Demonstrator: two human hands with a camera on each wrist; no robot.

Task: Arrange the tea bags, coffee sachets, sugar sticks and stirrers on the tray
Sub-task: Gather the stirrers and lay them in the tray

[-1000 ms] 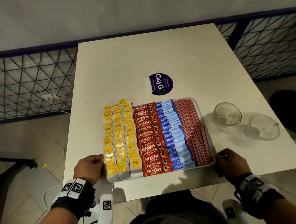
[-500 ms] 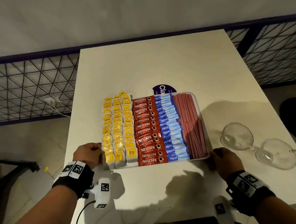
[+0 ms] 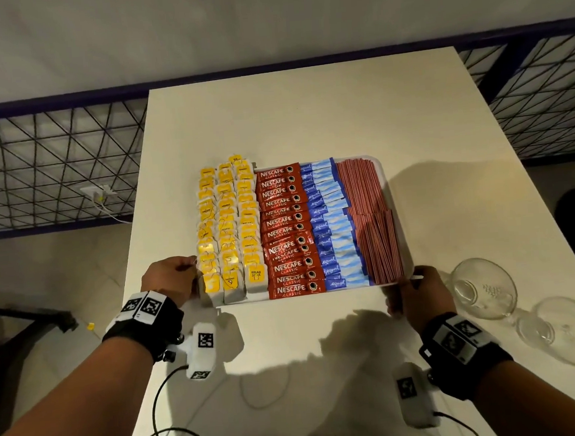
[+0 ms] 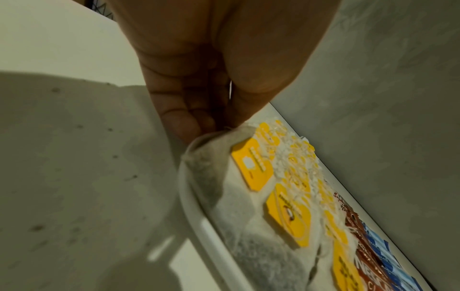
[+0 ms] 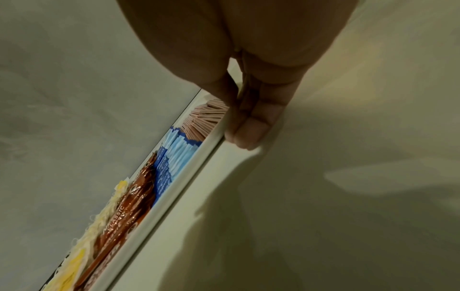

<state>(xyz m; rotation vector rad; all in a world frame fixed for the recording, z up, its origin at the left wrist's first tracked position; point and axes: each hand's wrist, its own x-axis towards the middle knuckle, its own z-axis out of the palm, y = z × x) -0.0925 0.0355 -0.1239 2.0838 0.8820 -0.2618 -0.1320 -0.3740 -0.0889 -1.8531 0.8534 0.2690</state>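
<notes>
Head view: a white tray (image 3: pixel 389 190) sat on the pale desk (image 3: pixel 306 114), packed in columns
Tea bags: three rows of yellow-tagged tea bags (image 3: pixel 227 229) filled the tray's left side; some spilled over its far and left rim
Coffee sachets: a red column of coffee sachets (image 3: pixel 285 231) lay just right of the tea bags; each overlapped the next
Sugar sticks: blue sugar sticks (image 3: pixel 332 225) lay between the coffee and the stirrers
Stirrers: red-striped wrapped stirrers (image 3: pixel 369 219) filled the right side in two stacks
Left hand: the left hand (image 3: pixel 169 279) gripped the tray's near left corner; in the left wrist view its fingers (image 4: pixel 184 118) curled at the rim beside a tea bag
Right hand: the right hand (image 3: pixel 417 294) held the near right corner; in the right wrist view its fingers (image 5: pixel 246 135) pinched the rim
Beside the tray: two glass cups (image 3: pixel 481 289) lay on the desk near the right hand; cables (image 3: pixel 163 413) trailed across the near edge
</notes>
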